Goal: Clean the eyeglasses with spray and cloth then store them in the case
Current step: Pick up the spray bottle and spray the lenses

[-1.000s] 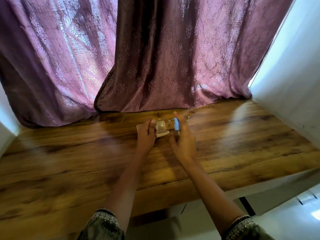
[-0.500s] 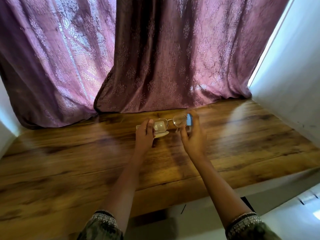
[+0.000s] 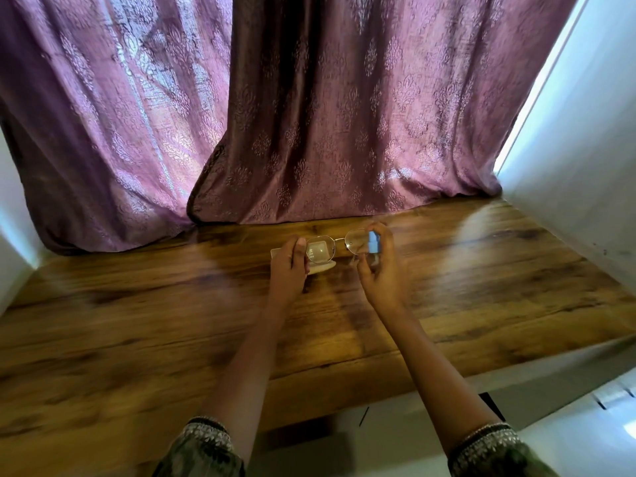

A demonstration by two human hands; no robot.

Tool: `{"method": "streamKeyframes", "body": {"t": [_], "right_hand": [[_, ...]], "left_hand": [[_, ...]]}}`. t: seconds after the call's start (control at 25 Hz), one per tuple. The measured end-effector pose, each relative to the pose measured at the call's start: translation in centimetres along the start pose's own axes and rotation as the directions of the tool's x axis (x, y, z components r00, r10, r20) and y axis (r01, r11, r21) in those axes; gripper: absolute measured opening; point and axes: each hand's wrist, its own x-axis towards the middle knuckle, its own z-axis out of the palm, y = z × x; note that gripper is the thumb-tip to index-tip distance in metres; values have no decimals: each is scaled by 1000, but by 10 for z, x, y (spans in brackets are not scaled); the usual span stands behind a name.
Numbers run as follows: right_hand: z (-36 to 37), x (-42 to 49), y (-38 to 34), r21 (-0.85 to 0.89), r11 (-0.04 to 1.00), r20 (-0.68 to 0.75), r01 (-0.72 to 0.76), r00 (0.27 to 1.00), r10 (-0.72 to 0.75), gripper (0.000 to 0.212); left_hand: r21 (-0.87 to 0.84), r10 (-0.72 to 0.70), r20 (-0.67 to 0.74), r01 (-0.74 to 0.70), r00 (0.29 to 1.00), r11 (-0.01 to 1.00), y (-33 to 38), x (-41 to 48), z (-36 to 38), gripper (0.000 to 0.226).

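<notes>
Thin gold-framed eyeglasses are held up above the wooden table, lenses facing me. My left hand pinches the frame at its left lens. My right hand grips a small blue spray bottle right beside the right lens, fingers curled round it. A flat white case or cloth lies on the table under the glasses, partly hidden by my left hand; I cannot tell which it is.
Purple patterned curtains hang along the table's back edge. A white wall closes off the right side. The table's front edge runs near my forearms, with white floor below right.
My right hand moved the spray bottle from the middle of the glasses to their right lens and a little higher. My left hand kept the glasses nearly still.
</notes>
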Motion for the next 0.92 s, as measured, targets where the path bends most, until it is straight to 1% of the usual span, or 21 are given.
{"method": "streamKeyframes", "body": {"t": [0.08, 0.2, 0.32, 0.44, 0.56, 0.64, 0.72, 0.84, 0.92], "right_hand": [[-1, 2, -1, -28, 999, -20, 40, 999, -41, 46], [-4, 5, -1, -56, 998, 6, 27, 1000, -26, 46], [-3, 5, 0, -23, 999, 1, 28, 1000, -28, 47], [-2, 7, 0, -41, 998, -18, 55, 998, -56, 47], [-1, 6, 5, -8, 1000, 4, 14, 1000, -14, 49], [0, 3, 7, 24, 999, 8, 25, 1000, -25, 49], [-2, 4, 9, 54, 998, -13, 42, 999, -41, 48], [-5, 6, 11, 88, 994, -81, 62, 995, -55, 44], [-3, 5, 18, 114, 993, -116, 31, 993, -17, 48]], "left_hand": [[-4, 0, 3, 0, 1000, 1000, 0, 0, 0, 31], [-14, -1, 7, 1, 1000, 1000, -1, 1, 1, 31], [-10, -4, 8, 4, 1000, 1000, -2, 2, 0, 30], [-13, 3, 4, -3, 1000, 1000, -2, 3, 0, 31], [-29, 3, -7, -3, 1000, 1000, -3, 4, 1, 32], [-28, 10, -10, -10, 1000, 1000, -4, 5, 1, 32], [-38, 18, -16, -18, 1000, 999, -6, 7, 2, 33], [-44, 11, -18, -11, 1000, 999, -7, 9, 2, 33], [-35, 0, -18, -1, 1000, 999, -8, 11, 2, 33]]}}
